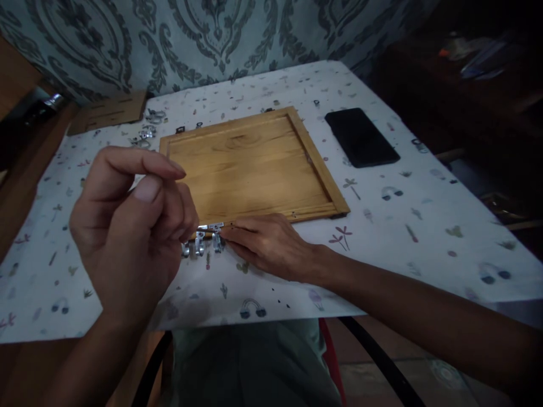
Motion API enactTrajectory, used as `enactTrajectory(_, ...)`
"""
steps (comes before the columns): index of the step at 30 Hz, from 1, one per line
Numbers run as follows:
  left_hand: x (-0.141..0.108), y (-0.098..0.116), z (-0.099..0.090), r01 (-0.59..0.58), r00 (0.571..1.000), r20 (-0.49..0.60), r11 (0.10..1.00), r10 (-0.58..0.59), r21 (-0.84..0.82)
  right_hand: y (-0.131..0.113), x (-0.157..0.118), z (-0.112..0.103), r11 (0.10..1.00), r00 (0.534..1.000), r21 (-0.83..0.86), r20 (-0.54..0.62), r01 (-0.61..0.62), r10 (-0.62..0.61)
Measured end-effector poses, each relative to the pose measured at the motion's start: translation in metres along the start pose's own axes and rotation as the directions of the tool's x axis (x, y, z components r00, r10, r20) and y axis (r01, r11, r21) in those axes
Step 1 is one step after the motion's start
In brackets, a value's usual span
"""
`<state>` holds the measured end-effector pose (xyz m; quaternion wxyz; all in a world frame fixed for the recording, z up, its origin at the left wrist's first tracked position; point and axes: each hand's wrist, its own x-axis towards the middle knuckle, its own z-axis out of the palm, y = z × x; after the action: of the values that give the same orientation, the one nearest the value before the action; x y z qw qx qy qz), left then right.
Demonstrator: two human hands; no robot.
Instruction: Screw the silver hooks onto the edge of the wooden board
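Note:
Raised in front of the board's left part, my left hand (pixel 133 226) is closed, its index finger hooked over above the thumb. Whatever it may hold is hidden. A thin dark strip shows between its knuckles and the hinges, too small to name. My right hand (pixel 271 243) rests at the near edge of a framed wooden panel (pixel 250 169), fingers pressed together with the tips on a silvery metal hinge (pixel 217 242). Beside that hinge another metal hinge (pixel 199 244) hangs off the same edge. The left hand partly covers the panel's near left corner.
A black phone (pixel 361 137) lies right of the panel. Several loose metal hinges (pixel 146 133) sit beyond its far left corner, near a piece of brown cardboard (pixel 108 112). A patterned cloth covers the table (pixel 403 243); a patterned curtain (pixel 220 39) hangs behind.

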<state>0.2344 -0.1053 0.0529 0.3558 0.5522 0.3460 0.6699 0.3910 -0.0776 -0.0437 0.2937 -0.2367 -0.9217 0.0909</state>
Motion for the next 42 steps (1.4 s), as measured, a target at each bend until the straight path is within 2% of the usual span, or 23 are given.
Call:
enactTrajectory(12, -0.003, -0.006, 0.004, 0.007, 0.995, -0.099, 0.991, 0.007, 0.136, 0.001, -0.001, 0.001, 1.0, 1.0, -0.026, 0.006, 0.011, -0.011)
enactTrajectory(24, -0.012, -0.007, 0.01, -0.05, 0.988, -0.129, 0.973, 0.08, 0.225, 0.0, 0.001, -0.001, 1.0, 0.999, 0.001, 0.039, -0.02, 0.02)
enactTrajectory(27, -0.01, -0.007, 0.004, -0.069, 0.989, -0.116, 0.976, 0.094, 0.206, 0.0, 0.0, -0.001, 1.0, 0.999, -0.009, 0.034, -0.011, 0.011)
enactTrajectory(32, -0.004, -0.011, -0.009, -0.017, 0.997, -0.068, 0.985, 0.029, 0.17, 0.0, 0.0, -0.002, 1.0, 0.998, -0.021, 0.065, -0.011, 0.012)
enactTrajectory(37, -0.007, -0.01, 0.0, -0.077, 0.993, -0.071, 0.982, 0.09, 0.172, 0.001, 0.0, -0.002, 0.999, 0.998, -0.037, 0.064, -0.005, 0.007)
enactTrajectory(42, -0.009, -0.01, 0.004, -0.058, 0.992, -0.105, 0.982, 0.077, 0.177, 0.002, -0.001, -0.001, 0.998, 0.999, -0.056, 0.044, 0.021, -0.018)
